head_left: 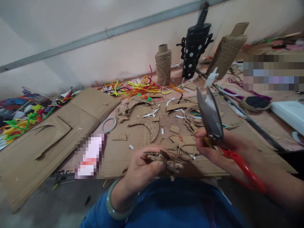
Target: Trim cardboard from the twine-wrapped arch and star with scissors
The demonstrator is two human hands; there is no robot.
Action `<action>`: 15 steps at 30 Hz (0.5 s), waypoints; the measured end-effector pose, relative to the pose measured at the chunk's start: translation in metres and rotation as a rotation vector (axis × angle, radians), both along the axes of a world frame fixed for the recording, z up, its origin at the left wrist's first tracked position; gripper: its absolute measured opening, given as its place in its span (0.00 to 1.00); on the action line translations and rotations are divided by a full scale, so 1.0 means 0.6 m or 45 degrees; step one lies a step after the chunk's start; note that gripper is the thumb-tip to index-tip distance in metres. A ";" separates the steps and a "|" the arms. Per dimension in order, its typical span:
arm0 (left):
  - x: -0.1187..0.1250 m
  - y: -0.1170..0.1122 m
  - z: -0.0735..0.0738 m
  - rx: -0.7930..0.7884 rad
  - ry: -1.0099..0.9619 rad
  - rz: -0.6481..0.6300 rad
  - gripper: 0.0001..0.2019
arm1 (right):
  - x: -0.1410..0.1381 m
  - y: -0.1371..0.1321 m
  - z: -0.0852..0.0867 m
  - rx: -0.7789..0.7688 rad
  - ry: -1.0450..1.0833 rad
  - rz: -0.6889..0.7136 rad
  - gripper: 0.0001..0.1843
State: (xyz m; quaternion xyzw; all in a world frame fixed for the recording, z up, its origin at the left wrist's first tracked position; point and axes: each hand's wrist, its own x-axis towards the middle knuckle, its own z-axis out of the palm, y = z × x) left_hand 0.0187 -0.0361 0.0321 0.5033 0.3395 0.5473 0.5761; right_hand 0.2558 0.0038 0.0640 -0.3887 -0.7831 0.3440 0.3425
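Note:
My left hand (142, 169) pinches a small brown cardboard piece (163, 158) with ragged, twine-like edges, close to my body. In my right hand (218, 152) is a pair of scissors (210, 117), red handles toward me and blades pointing up and away, apart from the piece. The fingers wrap around the scissors near the pivot. Beyond my hands, a crescent covered in coiled twine (152, 126) lies on a cardboard sheet (114, 158). Near it are a second curved twine shape (124, 109), a loose twine coil (193, 117) and cardboard scraps (174, 129).
At the back stand two twine spools (163, 65) and a black flowered vase (192, 50). Coloured pipe cleaners (140, 87) lie in front of the wall. Folded cardboard (78, 117) is stacked on the left, with a tape ring (108, 124) beside it. A white box (289, 115) is at right.

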 end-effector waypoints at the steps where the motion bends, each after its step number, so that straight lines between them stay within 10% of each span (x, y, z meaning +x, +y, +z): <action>1: 0.001 0.000 0.004 -0.047 0.014 0.002 0.08 | -0.007 -0.001 0.007 0.005 0.032 0.046 0.02; 8: 0.006 -0.006 0.025 -0.377 0.006 -0.123 0.12 | -0.047 0.009 0.049 0.164 -0.068 0.294 0.07; 15: -0.004 -0.002 0.034 -0.303 0.121 -0.155 0.12 | -0.005 0.023 0.048 0.179 -0.426 0.279 0.15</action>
